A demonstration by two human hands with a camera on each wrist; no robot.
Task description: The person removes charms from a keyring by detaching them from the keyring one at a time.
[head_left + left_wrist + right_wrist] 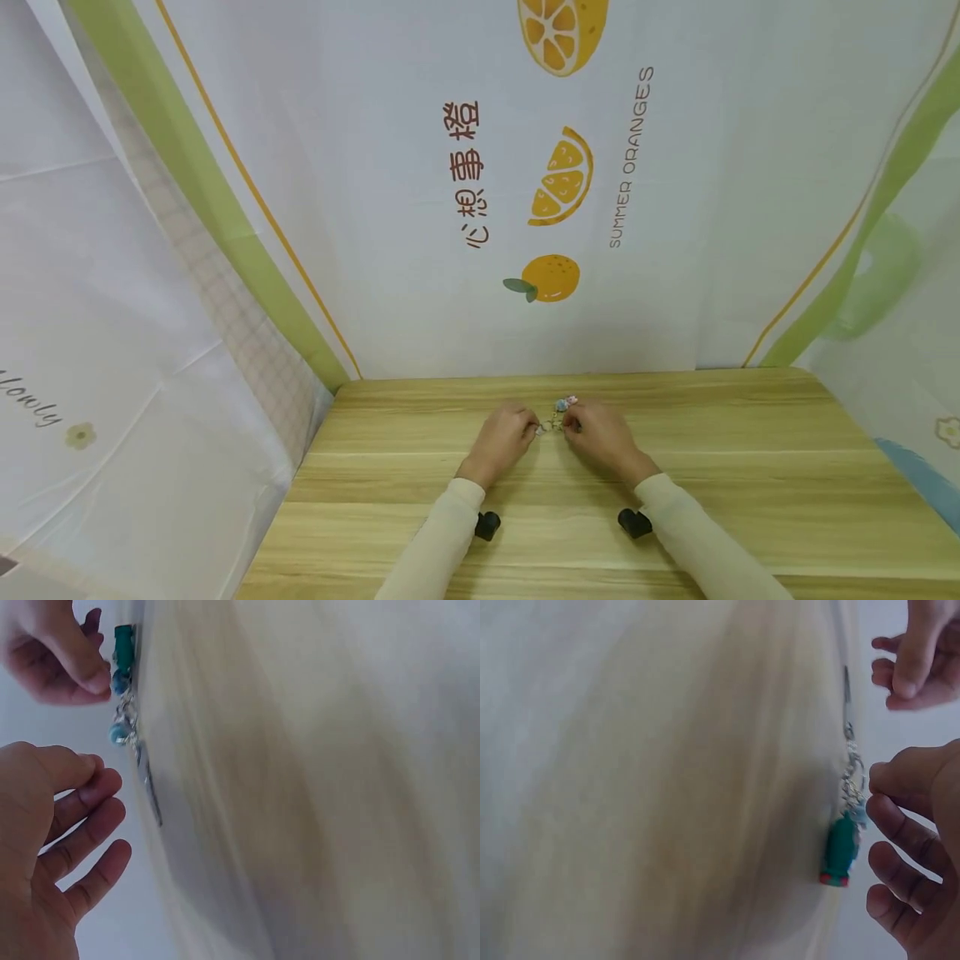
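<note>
A keychain (555, 423) with several charms lies between the two hands in the head view. It has a green charm (841, 847) with a red end, blue beads (118, 733), silver chain links (849, 787) and a thin silver piece (148, 784). My right hand (597, 433) pinches the keychain by its links, thumb and index fingertip meeting beside the beads, other fingers loosely bent. My left hand (504, 442) hovers at the silver end, thumb tip against index finger, a gap showing between fingertips and silver piece in both wrist views.
The wooden table (750, 492) extends on both sides of the hands. Behind it hangs a white cloth (390, 292) printed with oranges and lettering. Black wrist mounts (635, 523) sit by both sleeves.
</note>
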